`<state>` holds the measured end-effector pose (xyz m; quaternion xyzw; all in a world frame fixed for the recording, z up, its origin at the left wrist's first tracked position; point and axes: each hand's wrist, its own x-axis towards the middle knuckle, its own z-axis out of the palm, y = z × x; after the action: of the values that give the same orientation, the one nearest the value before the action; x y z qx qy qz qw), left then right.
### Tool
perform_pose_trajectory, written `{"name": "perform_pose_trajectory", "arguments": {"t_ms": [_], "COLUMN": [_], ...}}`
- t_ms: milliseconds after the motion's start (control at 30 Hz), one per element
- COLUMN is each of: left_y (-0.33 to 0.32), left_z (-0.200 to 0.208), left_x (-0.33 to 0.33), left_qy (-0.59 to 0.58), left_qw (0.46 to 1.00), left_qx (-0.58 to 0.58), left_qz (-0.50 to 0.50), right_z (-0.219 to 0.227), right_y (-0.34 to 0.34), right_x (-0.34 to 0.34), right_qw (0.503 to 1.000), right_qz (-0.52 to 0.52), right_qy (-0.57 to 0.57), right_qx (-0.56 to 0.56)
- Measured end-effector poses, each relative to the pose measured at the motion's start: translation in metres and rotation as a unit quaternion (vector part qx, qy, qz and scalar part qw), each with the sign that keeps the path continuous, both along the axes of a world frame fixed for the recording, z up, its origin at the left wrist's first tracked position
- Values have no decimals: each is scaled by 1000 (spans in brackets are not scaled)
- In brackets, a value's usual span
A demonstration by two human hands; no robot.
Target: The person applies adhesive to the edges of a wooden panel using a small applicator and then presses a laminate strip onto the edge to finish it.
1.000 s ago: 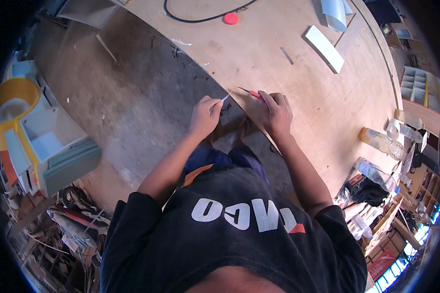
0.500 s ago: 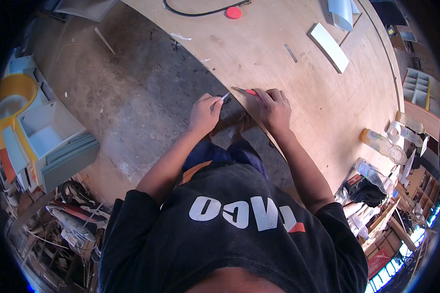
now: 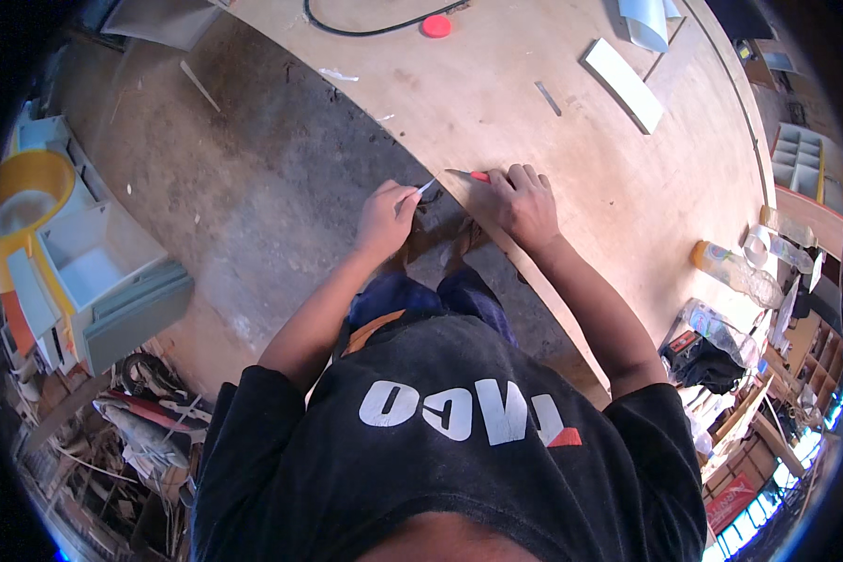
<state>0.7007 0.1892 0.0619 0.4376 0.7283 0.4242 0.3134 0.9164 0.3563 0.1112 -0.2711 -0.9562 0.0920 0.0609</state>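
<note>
Near the edge of the wooden table, my left hand (image 3: 384, 225) is closed in a pinch on a thin, pointed white strip (image 3: 425, 187). The strip's far tip reaches the table edge. My right hand (image 3: 528, 208) rests over the tabletop, closed on a small knife with a red handle (image 3: 480, 176). Its dark, slim blade (image 3: 459, 172) points left toward the strip, with a small gap between them. My right palm and the rest of the handle are hidden under the fingers.
On the wooden table (image 3: 628, 197) lie a white board (image 3: 622, 86), a grey strip (image 3: 548, 98), a red disc (image 3: 436, 26), a black cable (image 3: 365, 34) and plastic bottles (image 3: 735, 276). Left on the floor stand a yellow bucket (image 3: 61, 178) and a white bin (image 3: 103, 244).
My left hand has drawn slightly left and down with the white strip. The right hand keeps the knife in nearly the same spot. The whole view has shifted a little.
</note>
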Motion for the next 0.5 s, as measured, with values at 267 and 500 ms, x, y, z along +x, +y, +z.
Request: {"name": "perform_pose_trajectory", "arguments": {"t_ms": [267, 500], "left_y": [-16, 16], "left_z": [30, 102], "left_x": [-2, -4], "left_qy": [-64, -140], "left_qw": [995, 975], "left_qx": [72, 131], "left_qz": [39, 110], "right_z": [33, 43], "right_y": [37, -20], "right_x": [59, -23], "right_qw": [988, 920], "right_qz": [-126, -20], "right_qy": [54, 198], "right_qx": [73, -338]}}
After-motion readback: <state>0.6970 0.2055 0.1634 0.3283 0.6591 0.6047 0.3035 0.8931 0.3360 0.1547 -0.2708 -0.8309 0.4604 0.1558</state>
